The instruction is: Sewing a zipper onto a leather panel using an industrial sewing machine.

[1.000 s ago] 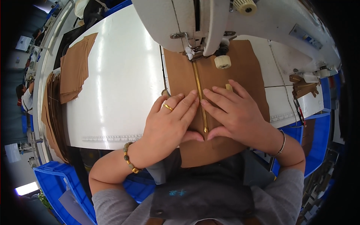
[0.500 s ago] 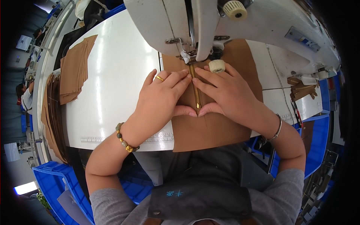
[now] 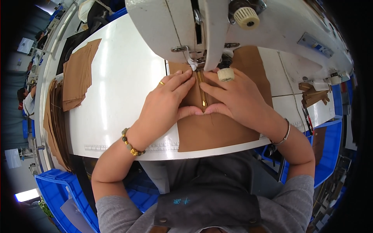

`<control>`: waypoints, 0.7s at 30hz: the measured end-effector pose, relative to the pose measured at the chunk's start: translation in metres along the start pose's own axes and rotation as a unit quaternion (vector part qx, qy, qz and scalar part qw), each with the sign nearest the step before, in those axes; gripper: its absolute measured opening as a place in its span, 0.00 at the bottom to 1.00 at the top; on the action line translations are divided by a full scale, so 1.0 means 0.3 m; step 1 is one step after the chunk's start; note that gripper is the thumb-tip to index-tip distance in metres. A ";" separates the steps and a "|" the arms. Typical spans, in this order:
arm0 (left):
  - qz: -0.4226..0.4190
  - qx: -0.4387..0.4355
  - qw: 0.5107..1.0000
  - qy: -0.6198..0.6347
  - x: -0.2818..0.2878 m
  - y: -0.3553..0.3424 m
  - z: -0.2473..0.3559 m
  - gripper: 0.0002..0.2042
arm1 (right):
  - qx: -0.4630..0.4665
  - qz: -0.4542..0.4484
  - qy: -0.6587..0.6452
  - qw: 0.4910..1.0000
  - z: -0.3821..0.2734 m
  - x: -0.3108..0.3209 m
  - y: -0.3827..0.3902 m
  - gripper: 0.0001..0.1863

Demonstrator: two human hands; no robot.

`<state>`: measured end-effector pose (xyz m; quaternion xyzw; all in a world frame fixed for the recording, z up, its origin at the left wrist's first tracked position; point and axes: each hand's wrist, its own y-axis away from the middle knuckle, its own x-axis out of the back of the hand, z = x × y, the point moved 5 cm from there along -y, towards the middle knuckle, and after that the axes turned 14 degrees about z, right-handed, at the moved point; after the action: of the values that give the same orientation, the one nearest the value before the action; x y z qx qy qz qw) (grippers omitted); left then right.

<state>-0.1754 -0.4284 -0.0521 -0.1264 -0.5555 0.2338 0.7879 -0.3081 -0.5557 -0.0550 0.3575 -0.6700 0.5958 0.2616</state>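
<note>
Item: brown fabric panel (image 3: pixel 217 132), laid flat on the white sewing table (image 3: pixel 120 97), its near edge reaching the table's front rim, its far end passing under the head of the white sewing machine (image 3: pixel 217 27); a gold zipper (image 3: pixel 202 91) is seen running down the panel's middle line, from beneath the machine's foot toward the person.

Left hand (image 3: pixel 167 103): spread flat, palm down, on the panel just left of the zipper; nothing is grasped, the fingers being pressed open against the cloth; a gold ring is worn on one finger; a beaded bracelet (image 3: pixel 129 143) is worn at the wrist.

Right hand (image 3: pixel 237 97): spread flat likewise, just right of the zipper; nothing is clasped, the cloth only being pressed down; a thin bangle (image 3: pixel 284 134) is worn at the wrist; the thumb tips of both hands are met below the zipper's end.

Surroundings: a cream knob (image 3: pixel 225 74) beside the right fingers; a stack of brown cut pieces (image 3: pixel 77 75) at the table's left, well apart from the hands; a further pile (image 3: pixel 54 120) beyond the table's left edge; blue bins (image 3: pixel 62 194) below at left; a blue bin (image 3: pixel 330 147) at right.
</note>
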 end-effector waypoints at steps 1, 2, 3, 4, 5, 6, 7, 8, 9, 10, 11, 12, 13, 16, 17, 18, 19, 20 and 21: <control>0.013 0.001 1.000 0.006 0.005 0.013 0.007 0.35 | -0.013 -0.007 -0.042 0.999 -0.010 0.008 0.009 0.30; 0.021 -0.002 1.000 0.006 0.010 0.033 0.019 0.35 | -0.027 -0.014 -0.085 0.996 -0.017 0.013 0.015 0.27; 0.022 0.014 0.999 0.020 0.013 0.054 0.026 0.32 | -0.027 -0.013 -0.087 0.996 -0.021 0.018 0.018 0.27; 0.016 0.032 0.999 0.034 0.012 0.072 0.032 0.30 | -0.029 -0.007 -0.090 0.996 -0.025 0.024 0.021 0.25; 0.017 0.031 0.999 0.035 0.011 0.086 0.038 0.30 | -0.035 -0.006 -0.093 0.995 -0.027 0.027 0.023 0.22; 0.026 0.026 0.999 0.040 0.010 0.094 0.045 0.29 | -0.035 -0.001 -0.093 0.995 -0.028 0.031 0.024 0.22; 0.028 0.026 0.998 0.043 0.007 0.101 0.049 0.28 | -0.043 -0.013 -0.104 0.994 -0.027 0.028 0.025 0.22; 0.035 0.021 0.998 0.045 0.004 0.104 0.054 0.28 | -0.049 -0.020 -0.112 0.992 -0.026 0.026 0.025 0.22; 0.034 0.017 0.998 0.052 -0.002 0.105 0.060 0.28 | -0.050 -0.024 -0.115 0.992 -0.026 0.025 0.025 0.22; 0.029 0.018 0.998 0.058 -0.007 0.105 0.065 0.28 | -0.042 -0.012 -0.108 0.993 -0.029 0.029 0.024 0.22; 0.033 0.013 0.998 0.057 -0.009 0.102 0.071 0.28 | -0.036 -0.005 -0.100 0.994 -0.032 0.031 0.023 0.22; 0.031 0.009 0.998 0.054 -0.010 0.099 0.076 0.28 | -0.035 0.002 -0.102 0.994 -0.034 0.033 0.024 0.22; 0.017 0.004 0.999 0.048 -0.013 0.097 0.081 0.29 | -0.040 -0.004 -0.099 0.994 -0.036 0.032 0.028 0.22; 0.005 -0.043 0.999 -0.023 0.000 0.088 0.092 0.29 | -0.035 -0.003 -0.067 0.997 -0.050 0.025 0.038 0.21; 0.005 -0.048 0.999 -0.026 0.004 0.085 0.093 0.29 | -0.027 -0.001 -0.041 0.999 -0.056 0.022 0.041 0.21; 0.004 -0.048 0.998 -0.029 0.006 0.083 0.093 0.29 | -0.025 0.004 -0.039 0.999 -0.061 0.020 0.044 0.21; -0.003 -0.046 0.998 -0.032 0.005 0.081 0.092 0.29 | -0.024 0.022 -0.047 0.998 -0.064 0.024 0.045 0.21; 0.005 -0.048 0.998 -0.033 0.009 0.079 0.091 0.29 | -0.022 0.039 -0.055 0.997 -0.066 0.029 0.045 0.20; 0.006 -0.052 0.998 -0.034 0.010 0.077 0.091 0.29 | -0.021 0.037 -0.056 0.998 -0.066 0.027 0.045 0.20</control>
<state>-0.2055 -0.4086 -0.0506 -0.1622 -0.5924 0.2136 0.7597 -0.3254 -0.5372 -0.0540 0.3593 -0.7085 0.5705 0.2087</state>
